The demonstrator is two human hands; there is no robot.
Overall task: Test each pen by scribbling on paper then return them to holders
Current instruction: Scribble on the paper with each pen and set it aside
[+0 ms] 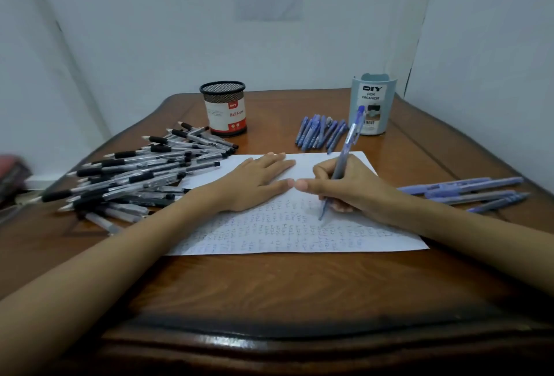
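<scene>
In the middle of the brown wooden table (299, 291), a white sheet of paper (389, 240), its near half covered with rows of small blue scribbles. Flat on the sheet's far left part, the left hand (254, 180), palm down, fingers straight and close together. On the sheet's right part, the right hand (350, 189), thumb and fingers pinching a translucent blue click pen (344, 153), tip down at the paper by the top row of scribbles, barrel tilted away. Left of the sheet, a loose heap of clear black-grip pens (135, 177), reaching up to its left edge. Beyond the sheet to the left, an upright black mesh cup holder with a red-and-white label (224, 108). Beyond the sheet's far right corner, a pale blue plastic desk organizer (373, 102), and just left of that, near the sheet's far edge, a cluster of blue pens (320, 132). Right of the sheet, a few more blue pens (467, 191) lying on the wood.
</scene>
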